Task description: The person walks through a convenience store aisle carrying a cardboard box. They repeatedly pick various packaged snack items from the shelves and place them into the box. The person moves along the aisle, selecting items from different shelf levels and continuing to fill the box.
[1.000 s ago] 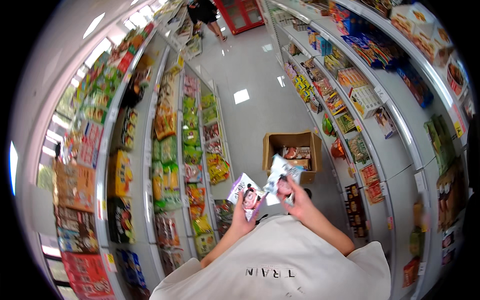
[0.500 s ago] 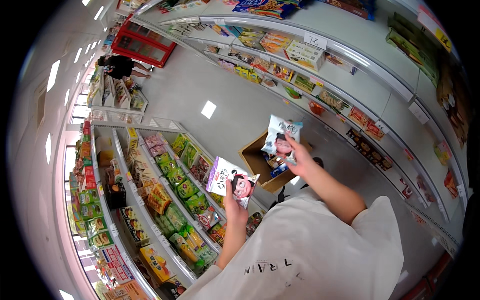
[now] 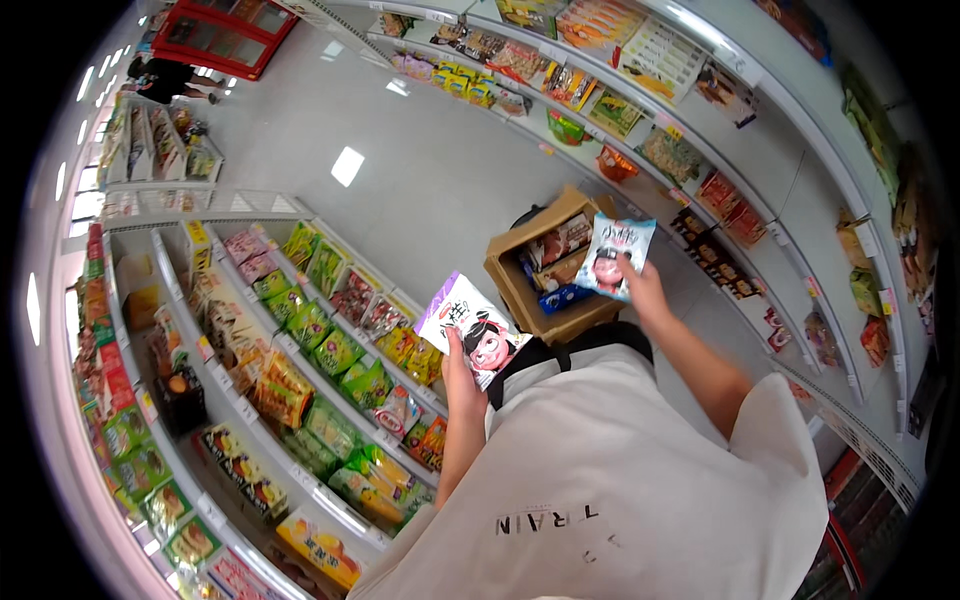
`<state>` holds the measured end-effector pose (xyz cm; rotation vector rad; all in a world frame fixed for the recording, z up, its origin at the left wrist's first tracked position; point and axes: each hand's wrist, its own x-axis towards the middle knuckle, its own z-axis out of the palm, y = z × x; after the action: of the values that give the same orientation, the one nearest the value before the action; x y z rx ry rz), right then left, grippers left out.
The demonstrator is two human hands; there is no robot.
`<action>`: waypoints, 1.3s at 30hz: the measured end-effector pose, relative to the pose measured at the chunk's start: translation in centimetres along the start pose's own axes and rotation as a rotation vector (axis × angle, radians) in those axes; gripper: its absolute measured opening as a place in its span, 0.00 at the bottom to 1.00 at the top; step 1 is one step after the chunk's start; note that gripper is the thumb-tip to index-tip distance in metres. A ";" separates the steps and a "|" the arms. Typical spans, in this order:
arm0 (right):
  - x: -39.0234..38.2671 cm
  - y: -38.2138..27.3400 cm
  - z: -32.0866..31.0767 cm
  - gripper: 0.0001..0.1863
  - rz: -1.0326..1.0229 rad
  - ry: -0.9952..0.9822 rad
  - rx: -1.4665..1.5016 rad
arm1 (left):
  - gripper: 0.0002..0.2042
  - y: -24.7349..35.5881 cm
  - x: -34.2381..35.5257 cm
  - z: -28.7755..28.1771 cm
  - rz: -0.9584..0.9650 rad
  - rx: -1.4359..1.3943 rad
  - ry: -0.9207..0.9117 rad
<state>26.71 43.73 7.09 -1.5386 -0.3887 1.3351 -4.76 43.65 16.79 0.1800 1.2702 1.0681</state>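
Note:
My left hand (image 3: pixel 463 378) grips a white and purple snack bag (image 3: pixel 474 330) by its lower left side, thumb across the front. A cartoon face is printed on it. In my right hand (image 3: pixel 645 287) is a smaller light blue and white snack bag (image 3: pixel 617 255), pinched at its right edge, also with a cartoon face. Below and just left of that blue bag stands an open cardboard box (image 3: pixel 505 262) with brown packets (image 3: pixel 560 245) and a blue packet (image 3: pixel 563 298) inside. Both bags are held up in the air, apart from each other.
Shelves of bagged snacks (image 3: pixel 335 350) run along my left. Another shelf unit (image 3: pixel 745 185) with packets and boxes curves along my right. Grey floor (image 3: pixel 400 160) lies between them. At the far left a person in black (image 3: pixel 165 80) is near a red-framed cabinet (image 3: pixel 225 38).
My view has shifted, and more of the cardboard box and its packets shows. The right-hand bag has turned more face-on and sits lower right against the box. Both bags remain held.

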 end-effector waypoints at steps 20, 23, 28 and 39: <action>4.9 12.0 10.2 0.19 0.300 0.248 0.345 | 0.23 6.7 13.8 -2.0 -0.279 0.269 -0.203; 10.9 15.1 9.2 0.22 0.352 0.259 0.516 | 0.22 6.9 13.5 -3.7 -0.257 0.388 -0.166; 16.7 23.3 8.6 0.38 0.403 0.647 0.013 | 0.19 9.6 10.5 -5.9 -0.242 0.301 -0.141; 12.4 17.6 9.2 0.43 0.796 0.283 0.340 | 0.20 9.7 12.3 -2.8 -0.223 0.667 -0.293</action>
<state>16.51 50.08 -12.99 -1.6094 0.6692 1.6222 -13.42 56.65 13.65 0.6592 1.3003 0.3792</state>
